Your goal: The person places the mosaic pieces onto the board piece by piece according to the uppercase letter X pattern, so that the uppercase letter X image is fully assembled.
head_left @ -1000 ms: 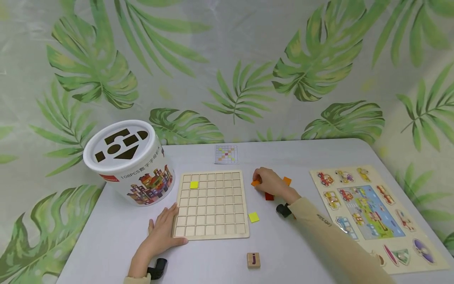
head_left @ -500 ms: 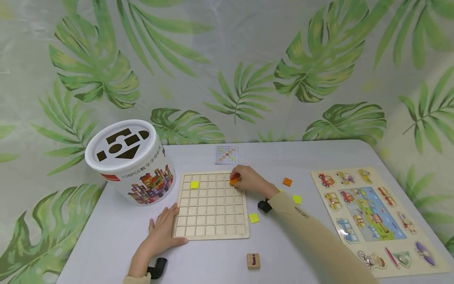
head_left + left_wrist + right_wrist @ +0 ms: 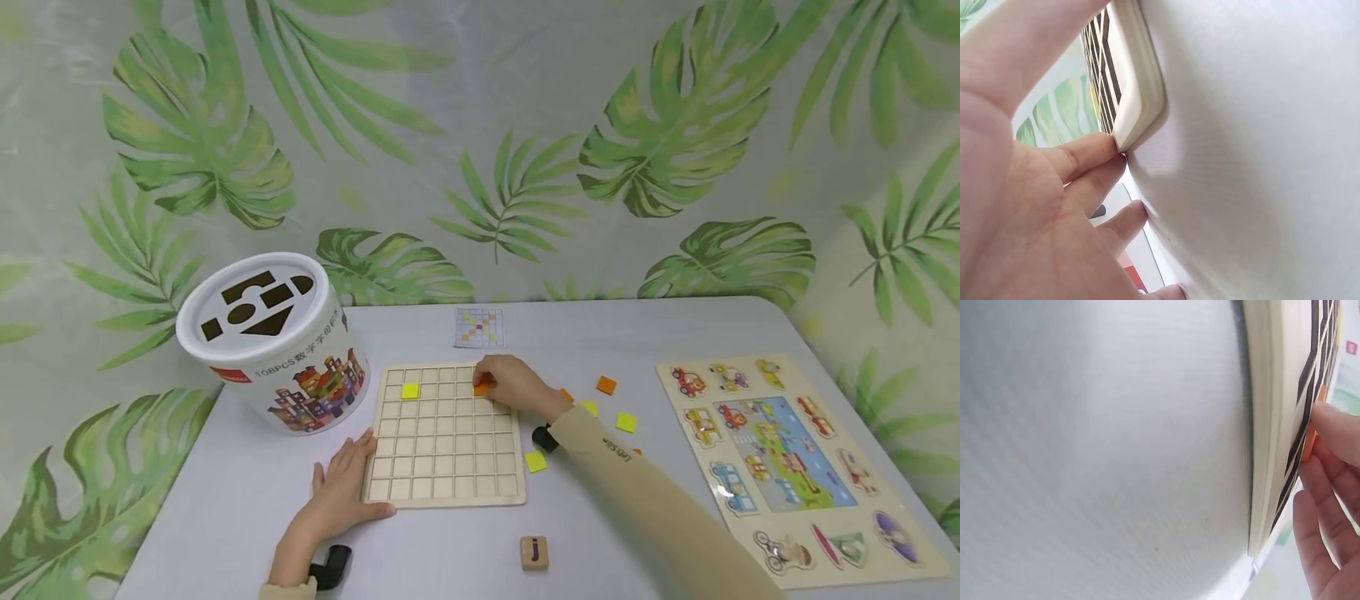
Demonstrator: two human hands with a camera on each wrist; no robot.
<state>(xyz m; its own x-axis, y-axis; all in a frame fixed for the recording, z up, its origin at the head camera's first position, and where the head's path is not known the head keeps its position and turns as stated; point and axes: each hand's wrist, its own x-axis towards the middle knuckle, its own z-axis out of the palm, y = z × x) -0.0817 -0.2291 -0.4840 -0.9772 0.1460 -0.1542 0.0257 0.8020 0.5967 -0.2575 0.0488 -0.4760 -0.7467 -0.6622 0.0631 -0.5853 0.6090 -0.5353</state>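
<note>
**Orange tile held over the grid board**

The right hand pinches a small orange tile between thumb and fingertips, right over the upper right part of the wooden grid board. In the right wrist view the orange tile sits edge-on against the board's ribs, so it cannot be told whether it lies flat in a cell or rides on a divider. The left hand lies flat on the table, fingers straight, pressing against the board's near left corner; the left wrist view shows fingertips touching that rounded corner.

One yellow tile already lies in a cell near the upper left. Loose tiles rest on the table to the right of the board: a yellow one just beside its edge, another yellow one farther out, and an orange one beyond the wrist. A small pattern card lies behind the board.

The likely trouble is a tilted tile: if it comes down on a rib, it may wedge or land in the neighbouring cell, spoiling the match with the card. Pressing it sideways could slide the board if the left hand eases off. The sleeve passes close over the loose tiles and could drag them.
</note>
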